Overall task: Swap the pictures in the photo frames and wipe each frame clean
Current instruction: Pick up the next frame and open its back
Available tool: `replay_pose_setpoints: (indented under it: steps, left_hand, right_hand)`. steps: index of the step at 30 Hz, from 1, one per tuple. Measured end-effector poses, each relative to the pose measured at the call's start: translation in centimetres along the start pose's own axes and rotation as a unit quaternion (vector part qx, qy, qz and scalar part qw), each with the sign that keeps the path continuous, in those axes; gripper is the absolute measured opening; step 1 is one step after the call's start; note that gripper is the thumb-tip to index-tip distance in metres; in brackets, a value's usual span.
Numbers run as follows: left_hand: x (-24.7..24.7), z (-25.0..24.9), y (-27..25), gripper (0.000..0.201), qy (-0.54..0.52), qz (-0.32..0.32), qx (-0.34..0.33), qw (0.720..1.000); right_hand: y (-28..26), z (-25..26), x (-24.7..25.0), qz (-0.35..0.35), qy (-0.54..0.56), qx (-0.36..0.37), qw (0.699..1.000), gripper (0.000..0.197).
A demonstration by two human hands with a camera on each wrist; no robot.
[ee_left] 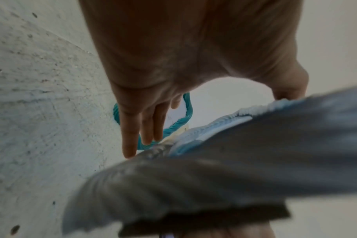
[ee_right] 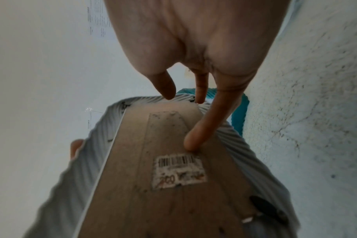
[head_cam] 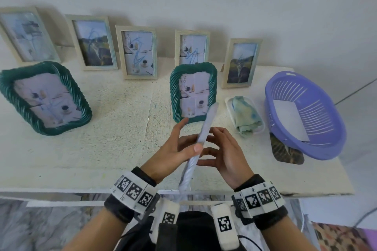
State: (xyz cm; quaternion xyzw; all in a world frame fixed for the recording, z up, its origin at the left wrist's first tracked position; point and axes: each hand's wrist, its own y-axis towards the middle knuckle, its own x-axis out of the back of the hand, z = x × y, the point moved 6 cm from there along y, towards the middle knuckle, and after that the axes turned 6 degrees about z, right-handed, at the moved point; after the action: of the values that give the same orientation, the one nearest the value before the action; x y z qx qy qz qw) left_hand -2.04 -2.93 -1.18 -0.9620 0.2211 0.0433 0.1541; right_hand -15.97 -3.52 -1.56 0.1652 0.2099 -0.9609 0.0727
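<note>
I hold a pale grey-blue ribbed photo frame (head_cam: 204, 128) edge-on above the table's front, between both hands. My left hand (head_cam: 189, 138) pinches it, thumb on the near edge and straight fingers (ee_left: 130, 141) along its front side. My right hand (head_cam: 216, 144) lies against the other side with fingers spread. In the right wrist view the frame's brown backing board (ee_right: 153, 161) carries a barcode sticker, and one fingertip (ee_right: 190, 141) presses on it. Behind my hands stands a green ribbed frame (head_cam: 192, 92); another green frame (head_cam: 46, 98) leans at the left.
Several pale wooden frames (head_cam: 138, 53) with scribbled glass stand along the wall. A crumpled cloth (head_cam: 244, 114) lies in a white tray at the right. A purple basket (head_cam: 326, 116) holding a white sheet sits at the right edge, with a loose photo (head_cam: 285, 151) under it.
</note>
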Motion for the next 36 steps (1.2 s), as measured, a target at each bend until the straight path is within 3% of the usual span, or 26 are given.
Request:
replay_pose_setpoints:
  steps: [3, 8, 12, 16, 20, 24, 28, 30, 36]
  left_hand:
    - [0.5, 0.3, -0.2, 0.089, -0.039, -0.036, -0.005, 0.999]
    - [3.1, 1.3, -0.3, 0.034, -0.049, -0.106, -0.013, 0.993]
    - [3.8, 3.3, 0.2, 0.004, 0.045, -0.138, -0.001, 0.989]
    - [4.4, 6.5, 0.7, 0.004, 0.142, -0.174, 0.049, 0.973]
    - [4.4, 7.0, 1.0, 0.016, 0.197, -0.192, 0.035, 0.961]
    - [4.2, 7.0, 1.2, 0.017, 0.241, -0.211, 0.028, 0.947]
    - [4.3, 7.2, 1.3, 0.017, 0.249, -0.214, 0.042, 0.944]
    - [4.3, 7.1, 1.3, 0.018, 0.253, -0.215, 0.045, 0.942]
    - [4.4, 7.2, 1.3, 0.02, 0.258, -0.22, 0.043, 0.94]
  right_hand:
    - [-0.2, 0.2, 1.9, -0.033, -0.02, 0.003, 0.999, 0.023]
    - [-0.7, 0.7, 5.9, -0.109, -0.226, 0.048, 0.967, 0.014]
    - [-0.3, 0.4, 7.7, -0.105, -0.33, 0.052, 0.937, 0.015]
    - [0.5, -0.1, 8.4, -0.067, -0.45, 0.069, 0.888, 0.015]
    - [1.3, -0.3, 7.9, -0.046, -0.53, 0.082, 0.843, 0.025]
    - [2.0, -0.5, 7.1, -0.014, -0.59, 0.078, 0.803, 0.04]
    - [2.4, -0.6, 6.0, 0.03, -0.7, 0.069, 0.71, 0.047]
    - [2.6, -0.7, 6.0, 0.03, -0.73, 0.063, 0.68, 0.046]
    - [2.4, -0.6, 6.6, 0.037, -0.742, 0.066, 0.666, 0.035]
